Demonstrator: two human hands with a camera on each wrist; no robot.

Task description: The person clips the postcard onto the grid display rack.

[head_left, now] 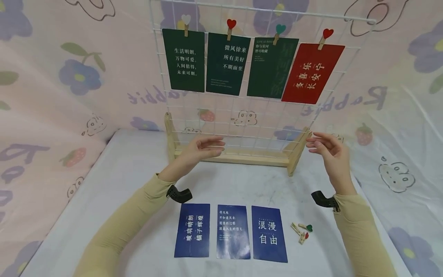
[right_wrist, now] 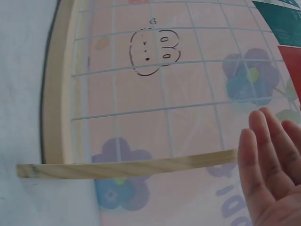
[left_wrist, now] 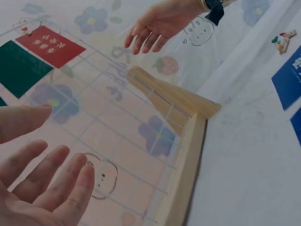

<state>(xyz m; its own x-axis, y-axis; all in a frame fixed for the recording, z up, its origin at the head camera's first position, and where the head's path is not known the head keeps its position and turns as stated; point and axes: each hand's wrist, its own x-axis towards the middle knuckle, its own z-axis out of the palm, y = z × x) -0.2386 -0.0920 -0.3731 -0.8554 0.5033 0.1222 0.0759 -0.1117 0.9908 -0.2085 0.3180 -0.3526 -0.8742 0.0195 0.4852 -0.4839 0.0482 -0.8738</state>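
Note:
My left hand (head_left: 204,149) hovers in front of the lower part of a white wire grid (head_left: 242,130), fingers loosely extended and holding nothing. Near the right end of the grid's wooden stand (head_left: 254,159), my right hand (head_left: 330,154) is raised, its fingers relaxed and free of any object. Clipped along the upper grid hang a green card (head_left: 187,79), a second green card (head_left: 221,80), a third green card (head_left: 268,82) and a red card (head_left: 306,94). Small heart-topped clothespins (head_left: 229,30) hold them.
On the white tabletop (head_left: 145,238) lie three blue cards in a row: left (head_left: 183,231), middle (head_left: 232,246), right (head_left: 268,254). Several small clothespins (head_left: 297,229) with hearts sit right of them. A printed curtain (head_left: 45,96) surrounds the table behind the grid.

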